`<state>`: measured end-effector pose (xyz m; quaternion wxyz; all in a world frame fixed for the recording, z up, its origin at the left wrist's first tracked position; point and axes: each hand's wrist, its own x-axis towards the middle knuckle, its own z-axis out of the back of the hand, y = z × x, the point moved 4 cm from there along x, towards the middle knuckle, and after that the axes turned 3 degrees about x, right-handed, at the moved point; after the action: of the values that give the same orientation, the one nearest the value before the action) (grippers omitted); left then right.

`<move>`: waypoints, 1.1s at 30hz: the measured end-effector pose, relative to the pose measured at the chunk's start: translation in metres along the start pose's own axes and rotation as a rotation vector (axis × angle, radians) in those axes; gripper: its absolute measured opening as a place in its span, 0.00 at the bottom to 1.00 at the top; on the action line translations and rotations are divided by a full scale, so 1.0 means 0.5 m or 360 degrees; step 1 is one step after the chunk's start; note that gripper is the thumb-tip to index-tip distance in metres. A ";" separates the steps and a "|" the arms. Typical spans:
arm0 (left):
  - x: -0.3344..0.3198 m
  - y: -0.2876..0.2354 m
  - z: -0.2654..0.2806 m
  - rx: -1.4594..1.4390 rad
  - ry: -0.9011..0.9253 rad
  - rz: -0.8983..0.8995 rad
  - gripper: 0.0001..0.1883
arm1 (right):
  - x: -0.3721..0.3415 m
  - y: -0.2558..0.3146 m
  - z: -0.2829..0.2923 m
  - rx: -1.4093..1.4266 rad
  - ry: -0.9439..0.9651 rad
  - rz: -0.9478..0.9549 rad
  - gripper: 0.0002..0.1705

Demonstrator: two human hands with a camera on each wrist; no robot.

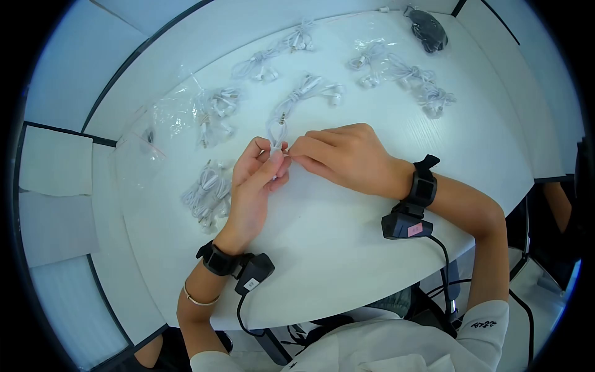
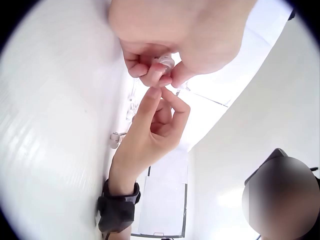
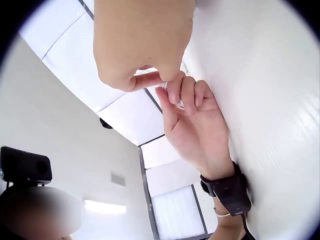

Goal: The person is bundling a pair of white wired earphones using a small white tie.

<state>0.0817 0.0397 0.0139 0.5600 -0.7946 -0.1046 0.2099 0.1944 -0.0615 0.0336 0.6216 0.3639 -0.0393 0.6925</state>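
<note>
My left hand [image 1: 253, 186] pinches one end of a white earphone cable bundle [image 1: 302, 92] between thumb and fingers. The bundle stretches away from it across the table, its earbuds at the far right end and its plug above the hand. The fingertips of my right hand [image 1: 353, 158] meet the left fingertips and pinch something thin and pale, too small to make out. In the left wrist view, white coils [image 2: 166, 62] show inside the curled left fingers, with the right hand [image 2: 150, 140] touching from below. The right wrist view shows both hands' fingertips together.
On the white table [image 1: 347, 248] lie a cable bundle [image 1: 207, 192] beside my left hand, bundles at the upper left, more bundles [image 1: 412, 74] at the upper right, clear plastic bags [image 1: 139, 149] at the left, and a dark bagged item [image 1: 427, 30] at the far right corner.
</note>
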 end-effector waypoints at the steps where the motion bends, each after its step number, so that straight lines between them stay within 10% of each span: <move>1: 0.001 0.003 0.001 -0.0016 0.0004 -0.0003 0.10 | 0.000 -0.001 0.001 0.0005 -0.0002 -0.0017 0.07; 33: 0.004 -0.008 0.005 0.0356 -0.0216 -0.0308 0.17 | 0.009 -0.017 0.012 0.0472 0.0032 -0.0420 0.07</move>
<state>0.0827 0.0442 0.0163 0.6543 -0.6974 -0.1943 0.2185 0.2049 -0.0590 0.0371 0.6470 0.4466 0.1174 0.6067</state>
